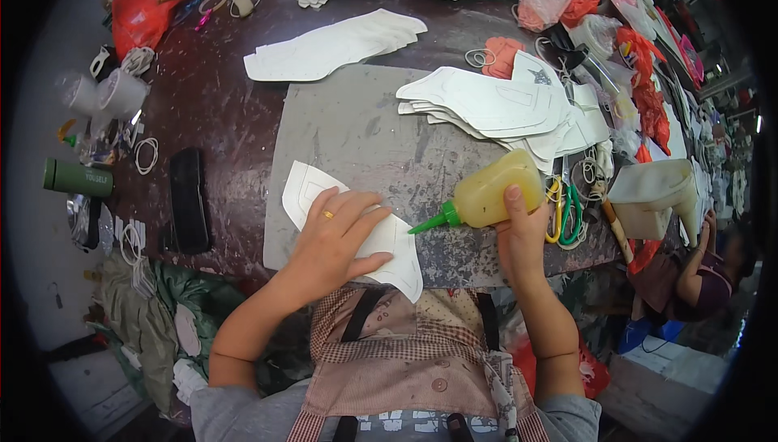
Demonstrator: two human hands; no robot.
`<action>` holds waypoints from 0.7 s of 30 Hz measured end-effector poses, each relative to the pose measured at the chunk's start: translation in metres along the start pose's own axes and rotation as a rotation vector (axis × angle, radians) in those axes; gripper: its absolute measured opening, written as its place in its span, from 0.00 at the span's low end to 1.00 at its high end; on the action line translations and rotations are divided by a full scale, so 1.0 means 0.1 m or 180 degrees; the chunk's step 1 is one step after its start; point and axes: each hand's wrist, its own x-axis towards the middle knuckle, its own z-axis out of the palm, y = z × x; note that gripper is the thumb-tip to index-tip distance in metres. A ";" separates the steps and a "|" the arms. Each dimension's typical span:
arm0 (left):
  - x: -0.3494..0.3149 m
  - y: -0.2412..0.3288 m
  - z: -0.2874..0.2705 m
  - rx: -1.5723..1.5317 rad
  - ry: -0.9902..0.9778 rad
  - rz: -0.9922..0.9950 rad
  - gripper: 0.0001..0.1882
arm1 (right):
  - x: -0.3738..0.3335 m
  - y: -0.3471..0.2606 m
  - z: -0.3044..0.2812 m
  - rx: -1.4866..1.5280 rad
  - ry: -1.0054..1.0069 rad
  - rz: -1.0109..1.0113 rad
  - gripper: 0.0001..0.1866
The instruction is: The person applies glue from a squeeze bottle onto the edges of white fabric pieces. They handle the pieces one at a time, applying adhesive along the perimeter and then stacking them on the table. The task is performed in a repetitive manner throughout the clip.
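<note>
My left hand [334, 235] lies with its fingers spread on a white cut-out piece [395, 241] with lines drawn on it, pressing it against the grey board [344, 126]. My right hand [523, 239] is wrapped round a squeeze bottle [490, 191] of yellowish liquid. The bottle is tipped sideways, and its green nozzle [436, 220] points left, its tip at the right edge of the white piece. Whether the tip touches the piece, I cannot tell. Overlapping white pieces [494, 102] lie at the board's far right, and another fanned stack [336, 45] sits at its far edge.
Yellow and green-handled scissors [570, 213] lie right of the bottle, near a cloudy plastic container [648, 191]. A black case [189, 200] and a green flask [79, 177] are on the left. Red plastic bags [146, 12] sit at the far left. At the right edge another person's arm [698, 268] shows.
</note>
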 end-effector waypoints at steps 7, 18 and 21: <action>0.01 -0.01 0.00 -0.0028 0.0015 -0.0020 0.31 | 0.03 0.04 -0.01 -0.0435 0.0019 -0.0147 0.26; 0.01 -0.01 0.02 -0.0017 0.0067 -0.0071 0.33 | -0.22 0.00 -0.16 -0.0410 -0.0134 0.0107 0.30; 0.01 -0.01 0.02 -0.0005 0.0035 -0.0056 0.33 | -0.27 0.00 -0.22 -0.0508 -0.0103 0.0083 0.31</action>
